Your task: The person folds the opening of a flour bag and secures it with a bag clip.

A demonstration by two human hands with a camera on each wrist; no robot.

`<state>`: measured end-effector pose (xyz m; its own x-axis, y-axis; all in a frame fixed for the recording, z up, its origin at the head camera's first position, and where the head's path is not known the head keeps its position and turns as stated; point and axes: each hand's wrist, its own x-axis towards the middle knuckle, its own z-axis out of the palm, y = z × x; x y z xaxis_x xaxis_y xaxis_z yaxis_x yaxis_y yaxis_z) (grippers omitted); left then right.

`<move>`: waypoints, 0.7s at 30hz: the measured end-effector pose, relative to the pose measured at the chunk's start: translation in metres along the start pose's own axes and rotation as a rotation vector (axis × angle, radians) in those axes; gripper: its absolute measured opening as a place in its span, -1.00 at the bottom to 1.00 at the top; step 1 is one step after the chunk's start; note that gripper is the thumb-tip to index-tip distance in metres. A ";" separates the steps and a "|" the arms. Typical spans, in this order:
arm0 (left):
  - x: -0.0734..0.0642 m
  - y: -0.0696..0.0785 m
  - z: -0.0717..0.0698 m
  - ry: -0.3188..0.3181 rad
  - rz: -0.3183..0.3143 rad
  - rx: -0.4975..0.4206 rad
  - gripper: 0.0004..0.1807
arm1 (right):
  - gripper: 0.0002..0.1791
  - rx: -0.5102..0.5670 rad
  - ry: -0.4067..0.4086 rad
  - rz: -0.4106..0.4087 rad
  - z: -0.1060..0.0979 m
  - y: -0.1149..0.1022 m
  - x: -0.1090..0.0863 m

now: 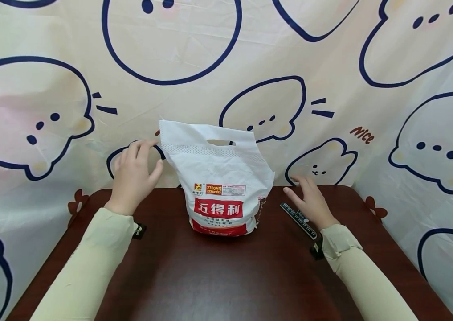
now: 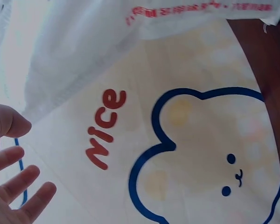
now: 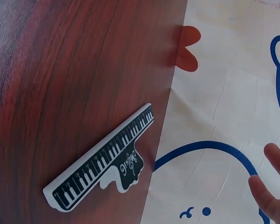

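A white flour bag [image 1: 226, 167] with red printing and a handle slot at its top stands upright on the dark table, leaning slightly left. Beside its upper left edge my left hand [image 1: 132, 176] is raised, fingers loosely spread and holding nothing. The left wrist view has that hand [image 2: 14, 186] just below the white bag's side [image 2: 79, 51]; contact cannot be told. To the right of the bag lies a music clip [image 1: 292, 215] with a piano-key pattern, its tab lettered "Music" [image 3: 129, 171]. Over the clip's right side hovers my right hand [image 1: 310, 203], fingers relaxed and empty.
The brown wooden table [image 1: 210, 276] reaches back to a cream curtain [image 1: 194, 102] with blue cartoon outlines. This curtain hangs close behind the bag and along both sides. A dark wrist strap [image 1: 317, 248] shows on the right wrist.
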<state>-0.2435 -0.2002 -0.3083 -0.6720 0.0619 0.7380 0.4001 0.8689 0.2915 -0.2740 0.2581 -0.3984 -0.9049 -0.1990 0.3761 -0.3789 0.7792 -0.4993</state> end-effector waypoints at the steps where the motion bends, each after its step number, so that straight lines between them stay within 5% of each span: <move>1: 0.001 0.002 0.000 0.005 0.003 -0.002 -0.55 | -0.31 0.013 -0.001 0.000 0.000 -0.001 0.000; 21: 0.014 0.036 -0.006 0.059 0.129 0.006 -0.51 | -0.38 0.146 -0.030 0.000 0.004 -0.008 -0.001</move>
<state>-0.2349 -0.1717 -0.2835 -0.5775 0.1444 0.8036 0.4770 0.8584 0.1886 -0.2705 0.2493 -0.3978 -0.9093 -0.2188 0.3539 -0.4014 0.6851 -0.6078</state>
